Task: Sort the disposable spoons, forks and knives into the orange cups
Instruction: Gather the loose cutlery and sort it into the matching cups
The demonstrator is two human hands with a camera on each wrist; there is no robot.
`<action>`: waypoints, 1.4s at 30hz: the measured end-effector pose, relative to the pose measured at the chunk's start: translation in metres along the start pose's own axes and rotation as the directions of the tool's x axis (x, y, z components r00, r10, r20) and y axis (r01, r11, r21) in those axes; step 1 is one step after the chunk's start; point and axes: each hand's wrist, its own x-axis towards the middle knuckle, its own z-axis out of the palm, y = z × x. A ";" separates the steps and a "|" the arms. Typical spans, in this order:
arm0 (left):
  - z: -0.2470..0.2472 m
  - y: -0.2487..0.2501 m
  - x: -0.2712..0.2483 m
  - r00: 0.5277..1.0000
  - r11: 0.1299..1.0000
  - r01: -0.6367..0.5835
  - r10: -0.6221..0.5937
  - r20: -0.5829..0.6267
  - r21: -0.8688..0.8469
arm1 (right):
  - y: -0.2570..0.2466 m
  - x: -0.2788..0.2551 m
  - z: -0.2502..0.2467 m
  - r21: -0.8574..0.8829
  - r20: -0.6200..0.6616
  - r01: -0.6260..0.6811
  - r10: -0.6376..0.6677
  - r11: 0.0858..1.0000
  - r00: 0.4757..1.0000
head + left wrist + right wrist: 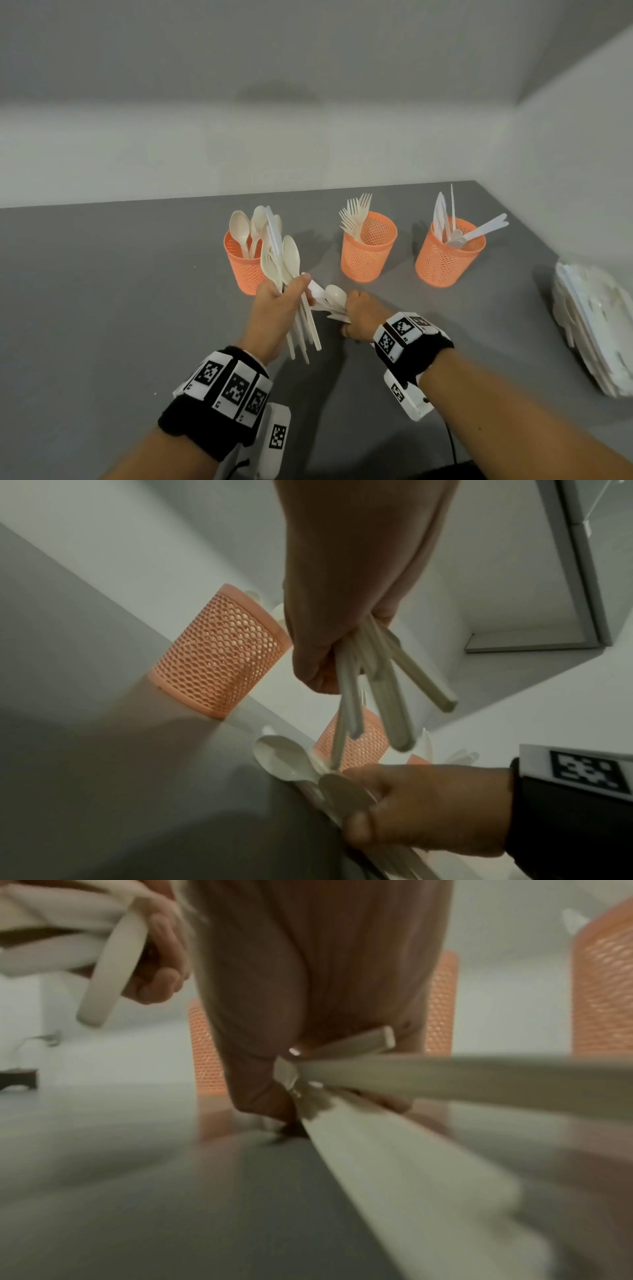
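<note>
On a grey tabletop [102,291] against white walls, left hand [277,308] fingers grip a mixed cutlery bundle [284,267] just before the spoon cup [245,263], right hand [359,317] fingers curl around loose cutlery [330,298] on the tabletop; the fanned handles could slip, or pieces land in the wrong cup.

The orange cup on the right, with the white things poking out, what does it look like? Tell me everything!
The orange cup on the right is round, slightly wider at the top, and looks like plastic mesh full of little holes. It stands upright on the grey table, at the right end of a row of three, apart from the middle cup. Several white plastic knives stand in it, and one piece leans out over the rim to the right. No hand touches it.
</note>
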 end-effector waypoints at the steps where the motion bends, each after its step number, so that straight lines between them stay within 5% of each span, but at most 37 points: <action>1: 0.001 0.000 -0.001 1.000 0.999 0.017 -0.016 0.024 -0.032 | 0.002 -0.003 0.002 0.011 -0.015 -0.007 0.008 1.000 1.000; 7: 0.014 -0.008 -0.003 0.997 0.989 0.035 -0.025 0.068 -0.146 | 0.014 -0.016 0.008 -0.073 -0.047 -0.056 0.053 0.996 0.997; 10: 0.019 -0.011 -0.008 0.994 0.981 0.017 0.005 0.109 -0.196 | 0.026 -0.025 -0.008 0.242 -0.037 -0.032 0.043 0.970 0.998; 14: 0.034 -0.013 -0.011 0.993 0.980 -0.006 0.029 0.113 -0.201 | 0.028 -0.048 -0.027 0.592 -0.195 0.066 0.063 0.803 0.979; 20: 0.090 -0.003 -0.026 0.968 0.974 0.048 0.009 0.250 -0.220 | 0.027 -0.064 -0.040 0.745 -0.368 0.245 0.076 0.621 0.927; 24: 0.109 0.001 -0.026 0.964 0.963 0.114 -0.047 0.264 -0.245 | 0.037 -0.075 -0.049 0.648 -0.409 0.363 -0.096 0.670 0.908; 31: 0.132 0.009 -0.021 0.996 0.935 0.086 -0.073 0.051 -0.344 | 0.052 -0.091 -0.038 0.599 -0.491 0.514 -0.225 0.614 0.841; 37: 0.143 0.010 -0.025 0.983 0.916 0.098 -0.027 0.183 -0.389 | 0.060 -0.086 -0.025 0.601 -0.526 0.551 -0.233 0.578 0.818; 42: 0.135 0.007 -0.022 0.968 0.897 0.163 -0.066 0.241 -0.410 | 0.067 -0.089 -0.022 0.475 -0.547 0.596 -0.313 0.647 0.776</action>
